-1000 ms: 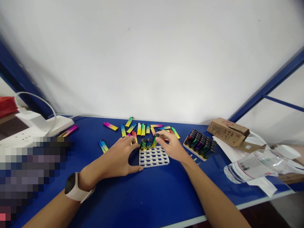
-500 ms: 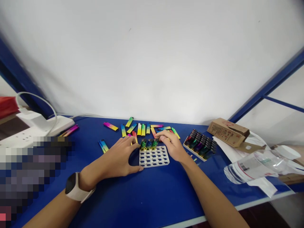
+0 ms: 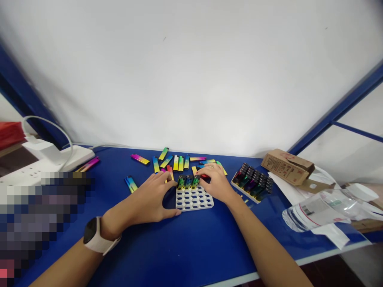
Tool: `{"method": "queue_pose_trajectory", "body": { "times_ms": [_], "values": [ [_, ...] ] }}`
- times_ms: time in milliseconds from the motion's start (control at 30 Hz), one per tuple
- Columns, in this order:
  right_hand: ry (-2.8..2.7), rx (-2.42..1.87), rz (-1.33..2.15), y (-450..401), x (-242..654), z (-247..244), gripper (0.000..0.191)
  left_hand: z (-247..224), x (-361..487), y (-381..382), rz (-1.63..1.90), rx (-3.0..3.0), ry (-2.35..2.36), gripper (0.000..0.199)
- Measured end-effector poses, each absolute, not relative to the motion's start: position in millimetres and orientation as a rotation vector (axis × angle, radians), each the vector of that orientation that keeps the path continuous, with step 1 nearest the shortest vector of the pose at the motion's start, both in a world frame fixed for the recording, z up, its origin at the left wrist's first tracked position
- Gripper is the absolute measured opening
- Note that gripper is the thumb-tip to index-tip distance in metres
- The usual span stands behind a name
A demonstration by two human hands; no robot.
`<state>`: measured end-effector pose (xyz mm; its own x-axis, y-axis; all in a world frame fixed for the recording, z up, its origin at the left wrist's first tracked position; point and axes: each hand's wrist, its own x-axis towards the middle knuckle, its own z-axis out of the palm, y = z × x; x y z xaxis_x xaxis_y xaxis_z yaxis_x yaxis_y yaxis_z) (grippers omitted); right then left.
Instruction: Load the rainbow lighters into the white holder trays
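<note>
A white tray [image 3: 194,207] with rows of oval holes lies on the blue table. Three lighters [image 3: 188,181] with black tops stand upright along its far row. My left hand [image 3: 149,199] spans the tray's left side, thumb at the near corner and forefinger by the leftmost lighter. Just beyond the far right corner, my right hand [image 3: 218,182] has its fingers curled around a red lighter [image 3: 205,176], largely covered by the hand. Behind the hands lie several loose lighters [image 3: 180,163] in rainbow colours, some partly hidden.
A second tray packed with upright lighters [image 3: 253,181] stands to the right. Beyond it are an opened cardboard box [image 3: 285,165] and a clear plastic bottle [image 3: 323,209] on its side. A white power strip [image 3: 32,173] lies at left, and a wall [image 3: 191,79] rises behind the table.
My right hand has shifted slightly, its fingers curling over a red lighter behind the tray. My left hand and the three standing lighters have stayed in place.
</note>
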<state>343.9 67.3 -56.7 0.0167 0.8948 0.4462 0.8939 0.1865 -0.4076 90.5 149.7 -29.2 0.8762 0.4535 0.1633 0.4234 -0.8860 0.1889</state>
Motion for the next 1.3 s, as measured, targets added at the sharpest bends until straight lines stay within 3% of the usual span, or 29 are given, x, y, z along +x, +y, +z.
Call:
{"method": "queue_pose_trajectory", "body": {
  "times_ms": [333,533,667,767,1000,1300],
  "values": [
    [-1.664,-1.815,0.15,75.5,338.0,-64.0,0.017,-30.5,87.4,150.3,0.364,2.888,0.649,0.07],
    [-1.659,-1.857,0.159,71.2,340.2,-61.4,0.031,-25.3,88.6,150.1,0.307,2.878,0.654,0.071],
    [-1.718,-1.872,0.19,69.2,342.2,-57.9,0.023,-24.4,89.0,149.6,0.305,2.869,0.651,0.07],
    [-1.664,-1.792,0.187,69.9,344.3,-56.2,0.018,-24.4,88.7,148.9,0.277,2.858,0.668,0.072],
    [-1.19,-1.512,0.353,71.9,351.7,-48.1,0.042,-24.2,87.4,149.4,0.292,2.85,0.678,0.072],
    [-1.035,-1.127,0.698,70.4,341.7,-38.5,0.042,-26.9,87.8,151.9,0.325,2.869,0.691,0.07]
  ]
}}
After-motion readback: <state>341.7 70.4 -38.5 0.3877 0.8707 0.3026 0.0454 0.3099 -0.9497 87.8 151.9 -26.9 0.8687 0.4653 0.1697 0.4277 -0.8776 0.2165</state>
